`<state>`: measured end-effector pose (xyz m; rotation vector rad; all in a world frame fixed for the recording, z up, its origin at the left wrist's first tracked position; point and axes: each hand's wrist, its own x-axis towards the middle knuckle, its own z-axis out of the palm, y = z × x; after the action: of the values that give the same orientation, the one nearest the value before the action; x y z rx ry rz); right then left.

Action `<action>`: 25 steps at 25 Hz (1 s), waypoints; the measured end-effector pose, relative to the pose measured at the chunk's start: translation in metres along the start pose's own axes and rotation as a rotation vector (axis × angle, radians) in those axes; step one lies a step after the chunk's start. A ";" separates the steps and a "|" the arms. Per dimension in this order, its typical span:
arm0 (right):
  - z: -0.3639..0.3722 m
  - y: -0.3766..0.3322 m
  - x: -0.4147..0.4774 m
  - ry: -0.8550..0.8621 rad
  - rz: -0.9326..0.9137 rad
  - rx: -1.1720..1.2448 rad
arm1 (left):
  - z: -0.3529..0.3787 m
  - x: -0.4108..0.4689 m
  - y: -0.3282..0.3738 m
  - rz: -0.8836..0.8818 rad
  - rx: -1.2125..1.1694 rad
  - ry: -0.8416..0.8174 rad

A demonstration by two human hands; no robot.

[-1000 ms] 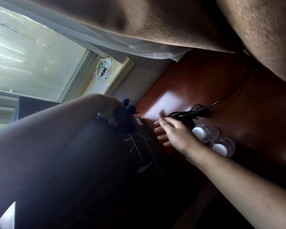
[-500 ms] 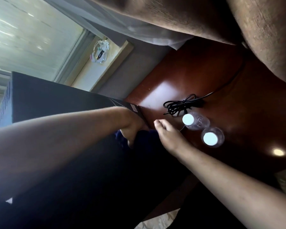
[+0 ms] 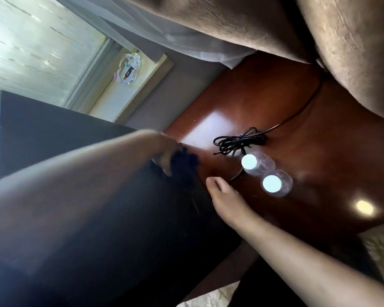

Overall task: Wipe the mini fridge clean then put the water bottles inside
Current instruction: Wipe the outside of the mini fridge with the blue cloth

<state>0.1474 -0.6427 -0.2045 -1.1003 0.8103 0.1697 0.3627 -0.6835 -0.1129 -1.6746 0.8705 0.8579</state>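
The black mini fridge [image 3: 53, 120] fills the left and lower middle of the tilted head view. My left hand [image 3: 166, 154] grips a dark blue cloth [image 3: 186, 162] against the fridge's edge near the table. My right hand [image 3: 226, 200] rests against the fridge's side, fingers lying straight along it. Two clear water bottles with white caps stand upright on the reddish wooden table [image 3: 319, 151]: one [image 3: 256, 162] nearer the cord and another [image 3: 275, 183] beside it, just right of my right hand.
A bundled black power cord [image 3: 237, 140] lies on the table next to the bottles and runs off toward brown curtains [image 3: 341, 52]. A window sill [image 3: 129, 85] with a small plastic packet [image 3: 129, 67] sits behind the fridge. Patterned carpet [image 3: 381, 251] shows at lower right.
My left hand has dragged the blue cloth across the fridge toward the table-side edge. My right hand stays at the fridge's side. The camera has shifted, revealing more of the fridge.
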 end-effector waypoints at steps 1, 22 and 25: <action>0.000 0.002 -0.001 0.006 -0.001 -0.005 | 0.020 0.015 0.013 0.121 0.115 -0.047; 0.009 0.031 0.022 0.105 -0.037 0.001 | -0.024 0.045 -0.024 -0.347 0.132 0.075; 0.003 0.043 0.024 0.146 -0.040 0.009 | 0.016 0.099 -0.007 -0.199 0.096 0.083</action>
<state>0.1440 -0.6264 -0.2506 -1.1292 0.9173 0.0524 0.4148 -0.6804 -0.1991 -1.6895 0.7729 0.6064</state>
